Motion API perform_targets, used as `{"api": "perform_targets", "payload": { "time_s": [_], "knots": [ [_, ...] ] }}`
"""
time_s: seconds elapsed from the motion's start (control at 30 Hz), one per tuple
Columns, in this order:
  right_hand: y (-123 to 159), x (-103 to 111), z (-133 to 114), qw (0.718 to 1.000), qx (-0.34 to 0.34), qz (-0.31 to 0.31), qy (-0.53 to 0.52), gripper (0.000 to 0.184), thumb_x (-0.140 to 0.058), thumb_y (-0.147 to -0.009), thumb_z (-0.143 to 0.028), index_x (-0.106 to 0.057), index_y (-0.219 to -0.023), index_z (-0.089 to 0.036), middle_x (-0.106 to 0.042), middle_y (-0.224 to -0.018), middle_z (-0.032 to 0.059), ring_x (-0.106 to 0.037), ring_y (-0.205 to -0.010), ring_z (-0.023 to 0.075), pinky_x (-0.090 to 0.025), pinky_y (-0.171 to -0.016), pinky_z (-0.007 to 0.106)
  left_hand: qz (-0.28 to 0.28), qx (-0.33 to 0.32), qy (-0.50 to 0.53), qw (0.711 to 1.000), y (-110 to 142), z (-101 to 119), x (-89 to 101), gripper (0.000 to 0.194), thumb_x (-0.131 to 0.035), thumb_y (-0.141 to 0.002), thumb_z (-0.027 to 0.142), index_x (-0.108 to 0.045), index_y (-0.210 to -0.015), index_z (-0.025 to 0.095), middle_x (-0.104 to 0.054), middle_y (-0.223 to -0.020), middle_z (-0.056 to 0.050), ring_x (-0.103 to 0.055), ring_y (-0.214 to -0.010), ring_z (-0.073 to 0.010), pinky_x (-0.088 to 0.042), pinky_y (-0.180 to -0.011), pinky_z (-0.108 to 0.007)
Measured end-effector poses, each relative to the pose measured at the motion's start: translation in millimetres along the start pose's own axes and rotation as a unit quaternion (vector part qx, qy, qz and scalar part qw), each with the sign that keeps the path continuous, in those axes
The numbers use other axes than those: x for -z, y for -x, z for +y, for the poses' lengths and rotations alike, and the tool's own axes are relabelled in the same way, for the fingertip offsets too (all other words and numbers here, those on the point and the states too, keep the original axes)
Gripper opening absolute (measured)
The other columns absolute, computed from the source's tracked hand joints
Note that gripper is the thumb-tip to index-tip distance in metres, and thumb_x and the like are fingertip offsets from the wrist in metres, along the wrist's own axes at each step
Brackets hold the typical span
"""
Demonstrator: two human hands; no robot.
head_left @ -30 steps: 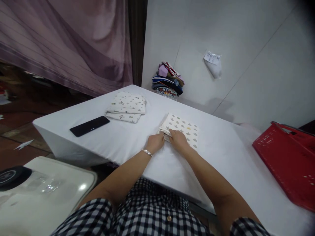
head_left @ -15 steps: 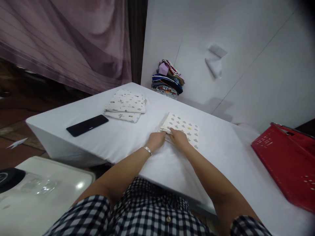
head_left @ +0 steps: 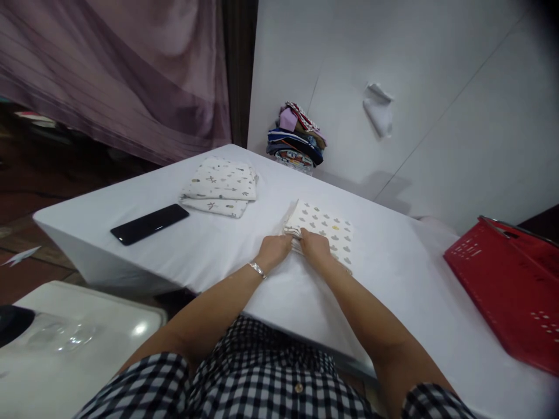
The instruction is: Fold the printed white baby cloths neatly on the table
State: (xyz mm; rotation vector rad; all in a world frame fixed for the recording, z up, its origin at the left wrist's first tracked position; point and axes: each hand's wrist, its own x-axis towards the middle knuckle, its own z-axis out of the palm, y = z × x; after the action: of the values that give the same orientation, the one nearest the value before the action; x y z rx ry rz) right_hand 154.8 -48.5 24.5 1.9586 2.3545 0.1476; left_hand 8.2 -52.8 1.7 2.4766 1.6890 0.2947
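A folded white cloth with small grey and yellow prints (head_left: 325,226) lies on the white table (head_left: 209,250) in front of me. My left hand (head_left: 273,250), with a bracelet on its wrist, pinches the cloth's near left corner. My right hand (head_left: 315,245) rests on the near edge of the same cloth, fingers curled over it. Both hands touch each other at that corner.
A second folded patterned cloth (head_left: 220,186) and a black phone (head_left: 149,223) lie to the left. A pile of coloured clothes (head_left: 297,139) sits at the far edge by the wall. A red basket (head_left: 510,285) stands at the right. A white stool (head_left: 65,349) is at the lower left.
My hands stay on the cloth's near corner. The view has shifted slightly to the left, and the paper taped on the wall has flapped.
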Motion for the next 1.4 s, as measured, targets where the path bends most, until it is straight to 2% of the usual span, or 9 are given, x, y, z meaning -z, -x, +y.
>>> {"api": "perform_targets", "payload": {
  "time_s": [0.17, 0.33, 0.47, 0.53, 0.63, 0.8, 0.97, 1.2, 1.4],
  "knots": [
    [6.8, -6.7, -3.0, 1.0, 0.028, 0.01, 0.003, 0.032, -0.033, -0.095, -0.022, -0.047, -0.124, -0.02, -0.066, -0.106, 0.011, -0.063, -0.092, 0.0222, -0.044, -0.074, 0.031, 0.016, 0.0, 0.016, 1.0, -0.1, -0.9, -3.1, 0.028, -0.036, -0.092, 0.023, -0.062, -0.101, 0.017, -0.07, -0.092, -0.009, -0.066, -0.085, -0.0229, -0.044, -0.07, -0.031],
    [9.7, -3.1, -2.3, 0.999, 0.03, -0.001, -0.012, 0.038, -0.033, -0.094, -0.021, -0.043, -0.131, -0.019, -0.063, -0.111, 0.0116, -0.061, -0.094, 0.0233, -0.045, -0.075, 0.033, 0.038, -0.002, 0.027, 0.999, 0.1, -3.2, -6.9, 0.025, -0.04, -0.09, 0.023, -0.062, -0.101, 0.018, -0.069, -0.094, -0.009, -0.065, -0.089, -0.0224, -0.044, -0.074, -0.031],
    [9.1, 0.8, -3.5, 0.995, 0.054, 0.063, -0.049, 0.05, -0.036, -0.091, -0.018, -0.032, -0.141, -0.018, -0.051, -0.131, 0.012, -0.053, -0.109, 0.0236, -0.044, -0.081, 0.033, 0.038, 0.004, 0.032, 0.999, 0.2, -4.2, -8.4, 0.024, -0.04, -0.09, 0.024, -0.062, -0.099, 0.019, -0.069, -0.093, -0.008, -0.065, -0.088, -0.0217, -0.044, -0.073, -0.03],
    [7.3, 1.0, -4.8, 0.991, 0.075, 0.094, -0.065, 0.045, -0.038, -0.09, -0.018, -0.039, -0.136, -0.017, -0.05, -0.132, 0.0118, -0.048, -0.113, 0.0231, -0.042, -0.084, 0.032, 0.037, 0.008, 0.029, 0.999, 0.1, -4.4, -8.8, 0.025, -0.04, -0.091, 0.025, -0.063, -0.097, 0.019, -0.069, -0.093, -0.007, -0.065, -0.087, -0.0215, -0.044, -0.072, -0.03],
    [2.4, -0.6, -5.6, 0.986, 0.094, 0.111, -0.078, 0.032, -0.038, -0.09, -0.017, -0.053, -0.119, -0.017, -0.056, -0.12, 0.011, -0.047, -0.109, 0.0222, -0.04, -0.088, 0.031, 0.035, 0.012, 0.023, 0.999, 0.1, -4.7, -9.0, 0.025, -0.04, -0.09, 0.026, -0.063, -0.098, 0.02, -0.07, -0.094, -0.006, -0.065, -0.087, -0.0211, -0.044, -0.071, -0.029],
    [-5.1, -6.8, -4.4, 0.979, 0.083, 0.164, -0.086, 0.028, -0.037, -0.092, -0.016, -0.057, -0.11, -0.017, -0.057, -0.112, 0.0109, -0.047, -0.103, 0.0228, -0.037, -0.089, 0.032, 0.033, 0.011, 0.02, 0.999, 0.4, -5.4, -8.8, 0.027, -0.04, -0.09, 0.026, -0.063, -0.104, 0.021, -0.07, -0.093, -0.006, -0.065, -0.086, -0.0214, -0.043, -0.068, -0.029],
    [-4.6, -15.3, -7.5, 0.986, 0.097, 0.112, -0.074, 0.024, -0.041, -0.089, -0.015, -0.059, -0.104, -0.019, -0.057, -0.107, 0.0098, -0.048, -0.097, 0.0227, -0.038, -0.081, 0.032, 0.029, 0.016, 0.018, 0.999, -0.5, -5.6, -9.5, 0.025, -0.041, -0.089, 0.026, -0.064, -0.098, 0.021, -0.071, -0.095, -0.005, -0.065, -0.086, -0.021, -0.043, -0.068, -0.029],
    [-6.8, -23.3, -8.5, 0.985, 0.085, 0.112, -0.103, 0.022, -0.044, -0.089, -0.017, -0.059, -0.104, -0.02, -0.059, -0.105, 0.0077, -0.05, -0.096, 0.0211, -0.039, -0.081, 0.03, 0.049, 0.017, 0.019, 0.998, -1.2, -5.1, -11.5, 0.023, -0.041, -0.087, 0.023, -0.062, -0.097, 0.021, -0.07, -0.095, -0.005, -0.065, -0.086, -0.0211, -0.043, -0.068, -0.03],
    [-3.6, -21.8, -7.2, 0.985, 0.076, 0.095, -0.122, 0.025, -0.043, -0.091, -0.023, -0.059, -0.11, -0.02, -0.061, -0.109, 0.0073, -0.052, -0.1, 0.0205, -0.04, -0.084, 0.03, 0.058, 0.021, 0.012, 0.998, -0.7, -5.9, -11.8, 0.022, -0.042, -0.087, 0.025, -0.063, -0.094, 0.021, -0.071, -0.094, -0.004, -0.065, -0.087, -0.0217, -0.042, -0.066, -0.03]
  ]
}}
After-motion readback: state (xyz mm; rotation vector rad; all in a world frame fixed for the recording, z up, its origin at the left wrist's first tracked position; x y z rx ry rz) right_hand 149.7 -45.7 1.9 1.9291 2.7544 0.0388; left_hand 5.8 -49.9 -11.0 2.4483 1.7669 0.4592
